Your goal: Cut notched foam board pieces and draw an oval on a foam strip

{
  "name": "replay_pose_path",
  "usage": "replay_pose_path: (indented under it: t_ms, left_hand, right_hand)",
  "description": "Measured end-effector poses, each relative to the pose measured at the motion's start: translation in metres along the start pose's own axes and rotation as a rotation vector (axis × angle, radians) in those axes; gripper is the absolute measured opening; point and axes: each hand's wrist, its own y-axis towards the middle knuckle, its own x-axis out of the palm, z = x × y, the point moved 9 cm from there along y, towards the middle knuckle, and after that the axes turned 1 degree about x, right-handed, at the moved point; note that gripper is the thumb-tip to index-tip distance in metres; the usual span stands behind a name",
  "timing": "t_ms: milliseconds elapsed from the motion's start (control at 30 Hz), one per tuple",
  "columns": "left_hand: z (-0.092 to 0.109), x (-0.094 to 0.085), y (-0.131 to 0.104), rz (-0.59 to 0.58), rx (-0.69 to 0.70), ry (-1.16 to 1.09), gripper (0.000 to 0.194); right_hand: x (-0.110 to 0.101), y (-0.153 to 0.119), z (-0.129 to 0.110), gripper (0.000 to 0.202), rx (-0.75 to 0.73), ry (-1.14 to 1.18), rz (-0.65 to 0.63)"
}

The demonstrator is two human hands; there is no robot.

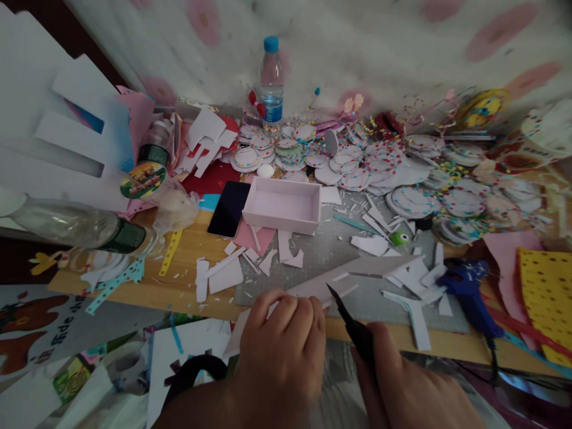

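My left hand [282,342] is closed over a long piece of white foam board [319,283] at the table's front edge, with its fingertips hidden beneath it. My right hand [402,381] grips a black craft knife [357,333]. Its dark blade points up and left, close to the near edge of the board; whether it touches cannot be made out. Beyond my hands an open white box [282,205] sits on the grey cutting mat [268,291]. Cut white board scraps [226,273] lie around it.
A dark phone [229,208] lies left of the box. Behind stand a water bottle [271,83] and piles of dotted white discs [344,164]. At the right is a blue glue gun [471,295] with its cord hanging down. A clear bottle [75,223] lies at the left.
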Motion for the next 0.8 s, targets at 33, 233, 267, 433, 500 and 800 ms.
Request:
replay_pose_path:
  t_ms: [33,233,267,433,500,800]
  left_hand:
    - [0.000,0.000,0.000,0.003,-0.003,0.000,0.017]
    - [0.000,0.000,0.000,-0.006,-0.007,0.008,0.012]
    - [0.000,0.000,0.000,-0.006,-0.010,0.011,0.012]
    - [-0.001,0.000,0.001,0.001,-0.026,0.027,0.011]
    - [-0.001,0.001,0.002,-0.005,-0.035,0.041,0.011]
    - [-0.028,0.003,0.014,0.000,-0.163,-0.029,0.015]
  right_hand:
    - [0.001,0.000,-0.005,0.014,-0.059,-0.030,-0.017]
    - [0.008,-0.002,-0.006,0.012,-0.106,-0.095,-0.084]
    - [0.010,-0.003,-0.006,0.013,-0.099,-0.098,-0.099]
    - [0.015,-0.004,-0.007,0.018,-0.102,-0.117,-0.100]
    - [0.017,-0.001,-0.008,0.018,-0.108,-0.098,-0.099]
    - [0.036,0.009,0.009,0.016,0.098,0.338,-0.099]
